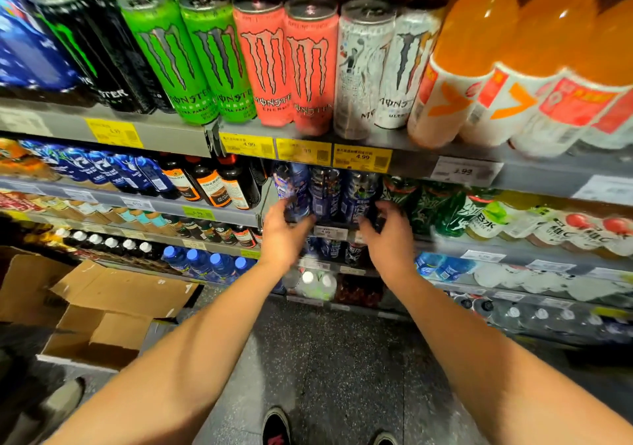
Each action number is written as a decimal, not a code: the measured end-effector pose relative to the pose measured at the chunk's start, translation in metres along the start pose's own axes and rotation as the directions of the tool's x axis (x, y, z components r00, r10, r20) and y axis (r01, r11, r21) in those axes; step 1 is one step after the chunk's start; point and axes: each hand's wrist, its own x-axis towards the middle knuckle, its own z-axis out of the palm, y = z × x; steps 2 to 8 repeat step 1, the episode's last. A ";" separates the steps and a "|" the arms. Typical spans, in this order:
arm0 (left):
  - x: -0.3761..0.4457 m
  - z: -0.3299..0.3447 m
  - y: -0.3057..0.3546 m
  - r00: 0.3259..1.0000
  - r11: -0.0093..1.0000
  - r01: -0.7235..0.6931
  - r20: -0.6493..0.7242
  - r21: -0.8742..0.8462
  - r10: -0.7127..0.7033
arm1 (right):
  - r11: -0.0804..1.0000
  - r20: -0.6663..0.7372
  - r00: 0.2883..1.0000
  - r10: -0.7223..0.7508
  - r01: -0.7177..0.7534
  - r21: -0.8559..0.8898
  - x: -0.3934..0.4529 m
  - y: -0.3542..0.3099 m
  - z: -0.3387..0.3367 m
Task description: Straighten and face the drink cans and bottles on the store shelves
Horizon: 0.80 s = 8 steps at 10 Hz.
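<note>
Three dark blue bottles stand side by side on the second shelf, under the yellow price tags. My left hand point(282, 233) grips the base of the leftmost blue bottle point(291, 184). My right hand point(385, 235) grips the lower part of the rightmost blue bottle point(359, 191). The middle blue bottle point(325, 187) stands between them untouched. Both hands are blurred by motion. On the top shelf stand tall cans in black, green point(185, 64), pink point(291, 64) and white point(380, 67), logos facing out.
Orange bottles point(496, 50) crowd the top shelf's right end. Green bottles point(435, 204) stand right of the blue ones, dark brown bottles point(212, 184) to the left. Lower shelves hold more bottles. An open cardboard box point(102, 311) lies on the floor at left, near my feet.
</note>
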 end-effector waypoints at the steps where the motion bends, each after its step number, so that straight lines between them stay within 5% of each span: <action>1: -0.023 -0.009 0.033 0.999 0.999 -0.033 0.013 -0.019 0.034 | 0.999 0.112 0.993 -0.041 0.042 -0.014 -0.004 -0.019 -0.040; 8: -0.023 -0.009 0.033 0.999 0.999 -0.033 0.013 -0.019 0.034 | 0.999 0.112 0.993 -0.041 0.042 -0.014 -0.004 -0.019 -0.040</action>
